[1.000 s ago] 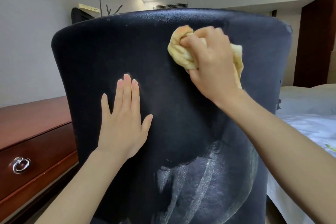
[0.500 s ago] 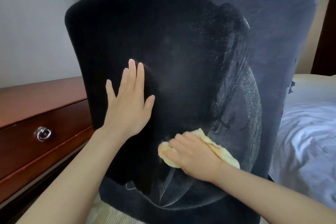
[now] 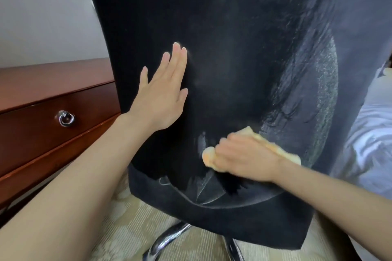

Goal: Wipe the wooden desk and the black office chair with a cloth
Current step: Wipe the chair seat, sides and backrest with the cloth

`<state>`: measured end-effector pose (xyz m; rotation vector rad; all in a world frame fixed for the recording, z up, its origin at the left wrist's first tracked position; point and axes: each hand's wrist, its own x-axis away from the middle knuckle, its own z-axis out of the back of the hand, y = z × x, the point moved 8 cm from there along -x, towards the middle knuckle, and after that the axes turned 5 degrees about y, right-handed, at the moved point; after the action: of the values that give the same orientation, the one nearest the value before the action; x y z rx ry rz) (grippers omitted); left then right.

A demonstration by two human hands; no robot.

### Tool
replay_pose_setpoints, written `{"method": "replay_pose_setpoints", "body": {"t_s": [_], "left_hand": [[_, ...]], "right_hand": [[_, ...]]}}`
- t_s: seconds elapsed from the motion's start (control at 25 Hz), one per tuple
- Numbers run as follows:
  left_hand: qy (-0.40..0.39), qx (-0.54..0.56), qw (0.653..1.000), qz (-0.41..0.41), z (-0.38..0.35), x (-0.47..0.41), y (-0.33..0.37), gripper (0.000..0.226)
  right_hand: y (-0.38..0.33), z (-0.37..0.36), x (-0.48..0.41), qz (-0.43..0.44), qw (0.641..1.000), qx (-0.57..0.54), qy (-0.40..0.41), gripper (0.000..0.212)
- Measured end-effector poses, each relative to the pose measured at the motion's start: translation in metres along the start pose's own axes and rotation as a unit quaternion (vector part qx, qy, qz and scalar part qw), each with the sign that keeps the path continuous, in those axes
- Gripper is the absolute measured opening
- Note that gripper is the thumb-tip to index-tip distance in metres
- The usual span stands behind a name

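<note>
**Head view (the only one)**

1. Black office chair (image 3: 233, 48). Seen from behind. The upright backrest fills most of the view, with a chrome base (image 3: 167, 237) on pale carpet (image 3: 127, 229) below it.
2. Cloth (image 3: 209, 154). Yellow and bunched, pressed against the lower backrest, right of centre. One end bulges out left of the fingers and another trails right, past the wrist.
3. Right hand (image 3: 244, 157). The grip is closed round the cloth, fingers curled over the wad. It is slightly blurred, so the placing of each finger cannot be read.
4. Left hand (image 3: 163, 95). The grip is fully open and holds nothing. The fingers are straight and the palm lies flat on the backrest, left of centre and higher than the cloth. It appears to brace the chair.
5. Pale speckled band (image 3: 318, 101). A greyish patch on the backrest that begins just beside the cloth and rises up and to the right. Its long axis is near vertical and bowed. Smaller pale streaks (image 3: 207, 188) lie just below the cloth. These are probably the parts left to wipe. The right hand is much the nearer, and a stroke up and rightward along the band would cover it.
6. Wooden desk. Its tabletop (image 3: 53, 74) is at left, beyond the chair, with a ring pull (image 3: 66, 118) on the drawer. It is well apart from the cloth, and whether it has been wiped cannot be told.
7. Bed (image 3: 371, 133). White bedding at the right edge.
</note>
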<state>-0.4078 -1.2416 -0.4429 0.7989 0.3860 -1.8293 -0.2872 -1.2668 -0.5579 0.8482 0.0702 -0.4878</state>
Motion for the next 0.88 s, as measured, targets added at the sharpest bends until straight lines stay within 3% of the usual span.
{"method": "replay_pose_setpoints", "body": {"t_s": [0.08,0.2,0.32,0.52,0.72,0.88], "left_hand": [[0.003,0.000,1.000,-0.007,0.000,-0.001,-0.001,0.072],[-0.006,0.003,1.000,-0.013,-0.005,0.000,-0.001,0.074],[-0.004,0.002,1.000,-0.015,-0.006,0.000,-0.002,0.078],[0.005,-0.025,1.000,-0.012,-0.016,0.011,-0.001,0.077],[-0.035,-0.033,0.999,-0.002,-0.042,0.038,-0.003,0.070],[-0.054,-0.030,0.998,0.008,-0.054,0.048,0.001,0.066]], "right_hand": [[0.023,0.027,-0.023,-0.025,0.994,0.060,0.083,0.025],[0.046,0.064,-0.045,-0.100,0.952,0.144,0.251,0.025],[0.037,0.057,-0.056,-0.152,0.935,0.140,0.287,0.024],[-0.010,0.003,-0.043,-0.109,0.961,0.106,0.231,0.029],[-0.053,-0.047,-0.019,-0.004,0.993,0.071,0.092,0.015],[-0.086,-0.075,0.026,0.080,0.995,0.052,-0.001,0.022]]}}
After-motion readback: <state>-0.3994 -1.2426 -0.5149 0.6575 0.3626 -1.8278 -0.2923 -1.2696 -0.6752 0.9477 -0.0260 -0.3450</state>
